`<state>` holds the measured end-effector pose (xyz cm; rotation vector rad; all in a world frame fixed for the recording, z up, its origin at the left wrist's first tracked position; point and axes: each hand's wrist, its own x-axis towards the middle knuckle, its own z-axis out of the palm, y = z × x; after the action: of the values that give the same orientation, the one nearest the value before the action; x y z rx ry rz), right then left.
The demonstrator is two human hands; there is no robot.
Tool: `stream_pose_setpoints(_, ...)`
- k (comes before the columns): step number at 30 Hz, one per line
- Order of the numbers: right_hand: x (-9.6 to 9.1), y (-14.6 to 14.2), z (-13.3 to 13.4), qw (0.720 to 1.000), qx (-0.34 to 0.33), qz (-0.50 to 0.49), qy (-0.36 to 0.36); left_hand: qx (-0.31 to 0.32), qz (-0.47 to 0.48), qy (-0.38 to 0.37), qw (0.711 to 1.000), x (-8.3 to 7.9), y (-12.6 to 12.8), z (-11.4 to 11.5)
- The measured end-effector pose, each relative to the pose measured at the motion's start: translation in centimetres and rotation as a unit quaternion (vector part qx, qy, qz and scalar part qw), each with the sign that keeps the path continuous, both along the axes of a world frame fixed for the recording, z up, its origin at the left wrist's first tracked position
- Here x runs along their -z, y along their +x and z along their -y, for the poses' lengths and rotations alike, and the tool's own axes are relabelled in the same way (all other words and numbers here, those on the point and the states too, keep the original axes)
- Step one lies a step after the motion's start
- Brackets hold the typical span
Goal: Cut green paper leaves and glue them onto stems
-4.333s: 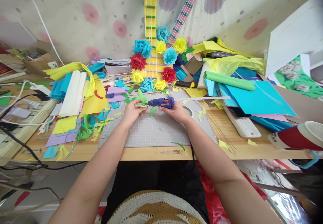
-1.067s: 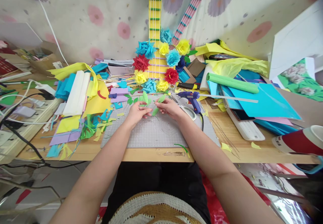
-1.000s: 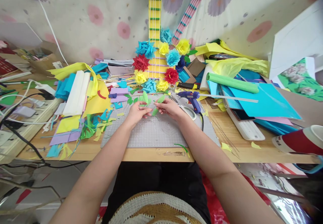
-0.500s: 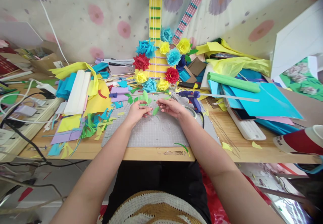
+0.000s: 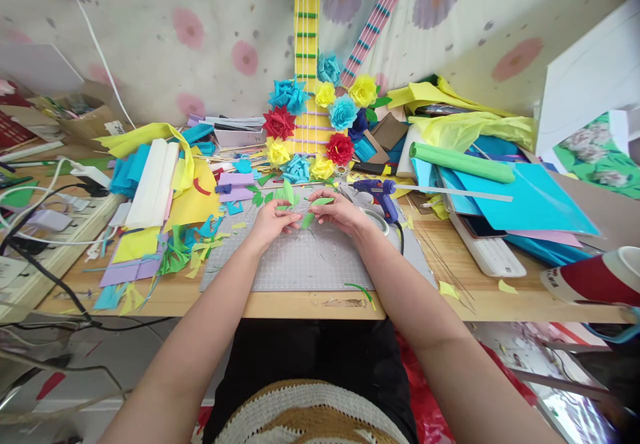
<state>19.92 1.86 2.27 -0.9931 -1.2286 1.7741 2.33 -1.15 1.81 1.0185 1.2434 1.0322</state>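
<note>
My right hand (image 5: pixel 339 213) is closed in a pinch on a green paper leaf (image 5: pixel 321 201), which shows above its fingertips. Facing it, my left hand (image 5: pixel 273 224) has thumb and fingers pressed together; what they hold is too small to make out. Between the fingertips of both hands is another green leaf (image 5: pixel 307 220), and I cannot tell if it is held or lying on the mat. More green leaves (image 5: pixel 257 199) lie just beyond my left hand. Both hands are over a grey cutting mat (image 5: pixel 300 264).
A blue glue gun (image 5: pixel 379 194) lies right of my right hand, its cord trailing forward. Behind stands a yellow paper guitar (image 5: pixel 307 44) ringed with paper flowers. Paper scraps (image 5: pixel 187 247) crowd the left, blue sheets (image 5: pixel 533 197) the right. A paper cup (image 5: pixel 593 277) is at the right edge.
The green leaf in my right hand now shows flat above its fingertips, where it was not visible before. My right fingers have shifted slightly; my left hand stays put.
</note>
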Motion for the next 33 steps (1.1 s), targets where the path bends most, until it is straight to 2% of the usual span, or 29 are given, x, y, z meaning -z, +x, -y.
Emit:
stream_pose_setpoints(13, 0.1, -0.6, 0.3, 0.999, -0.007, 0.041, 0.031, 0.043, -0.019, -0.009, 0.999, -0.2, 0.1, 0.3)
stream_pose_setpoints(21, 0.4, -1.0, 0.2, 0.995, 0.031, 0.067, 0.072, 0.046, -0.028, -0.009, 0.998, -0.5, 0.1, 0.4)
stream_pose_setpoints(33, 0.5, -1.6, 0.3, 0.993, 0.048, 0.079, 0.074, 0.048, -0.036, -0.010, 0.998, -0.3, 0.2, 0.3)
